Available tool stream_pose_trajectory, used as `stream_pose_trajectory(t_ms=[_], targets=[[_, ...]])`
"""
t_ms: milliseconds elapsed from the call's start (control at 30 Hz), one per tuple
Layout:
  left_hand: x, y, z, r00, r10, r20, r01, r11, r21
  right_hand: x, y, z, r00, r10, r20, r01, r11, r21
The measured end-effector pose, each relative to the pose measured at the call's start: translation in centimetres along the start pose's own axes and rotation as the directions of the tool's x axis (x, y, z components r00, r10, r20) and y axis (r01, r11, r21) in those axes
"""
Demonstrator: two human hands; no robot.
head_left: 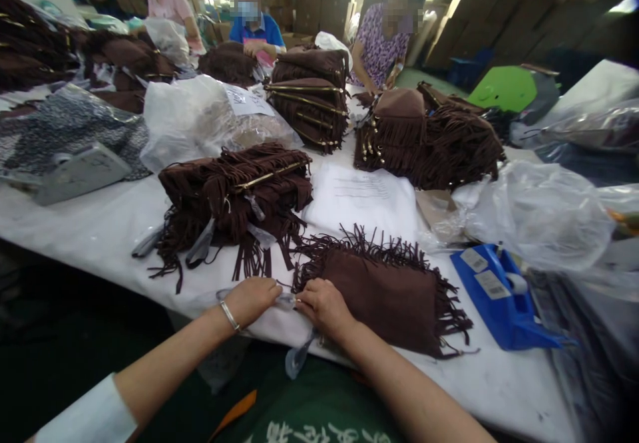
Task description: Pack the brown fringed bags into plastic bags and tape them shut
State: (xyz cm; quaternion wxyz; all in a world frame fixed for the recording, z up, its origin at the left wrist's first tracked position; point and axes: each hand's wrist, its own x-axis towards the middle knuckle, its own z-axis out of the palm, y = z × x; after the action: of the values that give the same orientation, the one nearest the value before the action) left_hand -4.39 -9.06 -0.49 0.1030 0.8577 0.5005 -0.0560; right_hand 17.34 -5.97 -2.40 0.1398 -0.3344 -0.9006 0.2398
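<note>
A brown fringed suede bag (pixel 387 290) lies flat on the white table (pixel 100 223) in front of me. My left hand (pixel 252 298), with a bracelet at the wrist, is closed on a thin clear plastic strip (pixel 285 298) at the bag's left corner. My right hand (pixel 323 305) rests on that same corner, its fingers pinched on the strip's other end. A further piece of clear plastic (pixel 298 356) hangs below my right wrist over the table edge.
A pile of like brown fringed bags (pixel 239 193) sits just behind, more piles (pixel 309 100) farther back. A blue tape dispenser (pixel 504 296) stands at the right, white paper (pixel 362 197) and plastic bags (pixel 539 213) around. Three other people (pixel 254 27) work at the far side.
</note>
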Motion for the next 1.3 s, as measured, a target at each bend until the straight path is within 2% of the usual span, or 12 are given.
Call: stream_pose_trajectory(t_ms=[167, 333, 433, 567, 667, 833, 900, 1000, 1133, 1300], targets=[[1.8, 1.5, -0.4, 0.999, 0.002, 0.051, -0.001, 1.000, -0.012, 0.2, 0.0, -0.1, 1.000, 0.021, -0.002, -0.021, 1.000, -0.003], [0.2, 0.3, -1.2, 0.996, -0.074, 0.054, 0.080, 0.990, -0.120, -0.7, 0.4, -1.4, 1.000, 0.016, -0.007, -0.015, 0.994, 0.106], [-0.6, -0.4, -1.0, 0.992, -0.105, 0.062, 0.117, 0.969, -0.216, -1.3, 0.7, -1.7, 0.995, 0.086, -0.056, -0.073, 0.979, 0.191], [-0.3, -0.3, -0.6, 0.984, -0.158, 0.078, 0.176, 0.909, -0.378, -1.1, 0.8, -1.6, 0.983, 0.168, -0.076, -0.146, 0.960, 0.239], [-0.1, -0.9, -0.8, 0.975, -0.151, 0.162, 0.217, 0.802, -0.557, -0.6, 0.9, -1.8, 0.974, 0.219, -0.052, -0.198, 0.943, 0.269], [-1.5, -2.7, -1.9, 0.918, -0.121, 0.377, 0.386, 0.490, -0.782, -0.1, 1.1, -2.2, 0.971, 0.239, -0.017, -0.224, 0.933, 0.283], [-1.9, -2.6, -2.1, 0.891, -0.080, 0.447, 0.444, 0.363, -0.819, -0.1, 1.2, -2.2, 0.968, 0.251, -0.012, -0.238, 0.931, 0.278], [-1.6, -1.6, -1.7, 0.873, 0.002, 0.488, 0.477, 0.214, -0.853, 0.0, 1.1, -2.2, 0.965, 0.263, -0.008, -0.251, 0.930, 0.267], [0.0, -0.3, -0.7, 0.865, 0.079, 0.496, 0.489, 0.094, -0.867, 0.1, 1.1, -2.2, 0.965, 0.262, -0.002, -0.253, 0.932, 0.258], [1.8, 0.4, 0.2, 0.866, 0.083, 0.493, 0.491, 0.043, -0.870, 0.0, 1.2, -2.0, 0.968, 0.252, -0.006, -0.241, 0.933, 0.267]])
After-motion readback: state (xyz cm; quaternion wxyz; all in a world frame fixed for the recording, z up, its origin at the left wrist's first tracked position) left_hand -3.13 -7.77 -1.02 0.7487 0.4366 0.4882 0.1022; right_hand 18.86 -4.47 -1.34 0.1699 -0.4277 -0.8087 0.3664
